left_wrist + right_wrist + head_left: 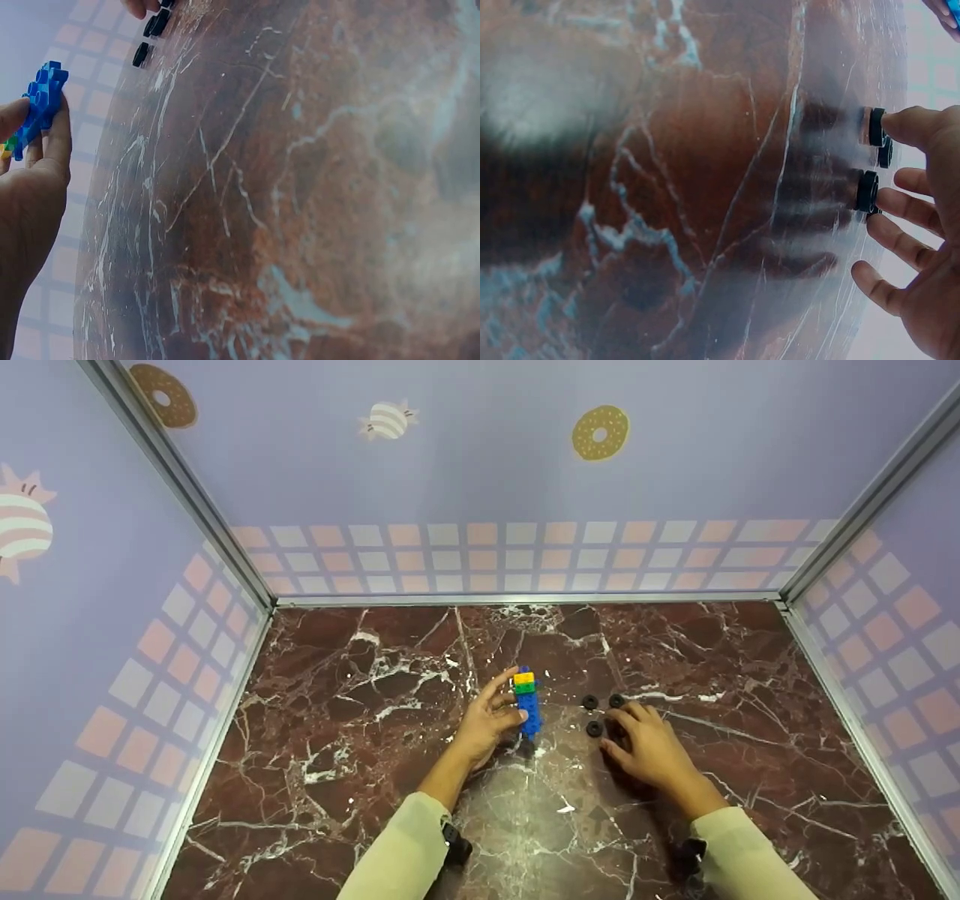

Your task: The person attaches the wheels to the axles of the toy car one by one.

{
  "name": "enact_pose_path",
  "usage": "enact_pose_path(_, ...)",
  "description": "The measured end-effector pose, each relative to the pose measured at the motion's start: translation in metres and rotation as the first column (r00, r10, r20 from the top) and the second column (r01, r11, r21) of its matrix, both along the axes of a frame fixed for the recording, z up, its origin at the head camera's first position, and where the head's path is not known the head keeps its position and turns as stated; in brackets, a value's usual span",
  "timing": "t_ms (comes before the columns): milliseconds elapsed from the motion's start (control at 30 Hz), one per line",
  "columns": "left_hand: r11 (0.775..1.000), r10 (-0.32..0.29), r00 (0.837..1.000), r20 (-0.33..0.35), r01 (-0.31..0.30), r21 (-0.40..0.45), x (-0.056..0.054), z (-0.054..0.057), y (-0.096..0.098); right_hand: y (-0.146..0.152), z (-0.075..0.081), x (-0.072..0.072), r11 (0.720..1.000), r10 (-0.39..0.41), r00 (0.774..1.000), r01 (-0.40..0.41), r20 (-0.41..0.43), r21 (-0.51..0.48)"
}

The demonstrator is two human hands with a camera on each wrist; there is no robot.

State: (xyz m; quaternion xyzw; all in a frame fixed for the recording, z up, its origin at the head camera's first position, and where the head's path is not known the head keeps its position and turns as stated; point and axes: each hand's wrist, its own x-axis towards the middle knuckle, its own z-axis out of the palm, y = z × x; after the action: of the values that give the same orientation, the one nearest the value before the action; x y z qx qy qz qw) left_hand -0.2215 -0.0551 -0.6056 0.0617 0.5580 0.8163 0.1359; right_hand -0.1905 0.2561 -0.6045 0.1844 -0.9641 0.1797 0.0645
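My left hand (484, 727) holds a toy-brick assembly (529, 712) between thumb and fingers. It has a long blue studded base with a green brick (524, 688) and a yellow brick (523, 678) stacked at its far end. In the left wrist view its blue end (46, 94) sticks out past the thumb. My right hand (649, 746) hovers over several small black toy wheels (595, 728), fingers spread and slightly bent. In the right wrist view the thumb is at one wheel (877, 127) and fingertips are near another wheel (867, 191); whether they touch is unclear.
A dark red marbled tabletop (360, 735) with white veins lies under both hands. Purple patterned panels (480, 472) with metal edging enclose it at the back and both sides. Each forearm wears a light sleeve (405, 840) and a black wrist device (456, 847).
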Motion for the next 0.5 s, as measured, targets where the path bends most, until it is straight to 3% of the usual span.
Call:
enact_pose_path(233, 0.997, -0.068, 0.995, 0.073, 0.066, 0.042, 0.0019, 0.0014, -0.0037, 0.0004, 0.0000, -0.0003, 1.000, -0.001, 1.000, 0.001, -0.007, -0.018)
enact_pose_path(500, 0.993, -0.112, 0.990, 0.088, 0.109, 0.036, 0.0037, 0.0017, -0.0054, 0.0015, -0.0006, -0.0002, 1.000, -0.006, 1.000, 0.006, 0.006, -0.025)
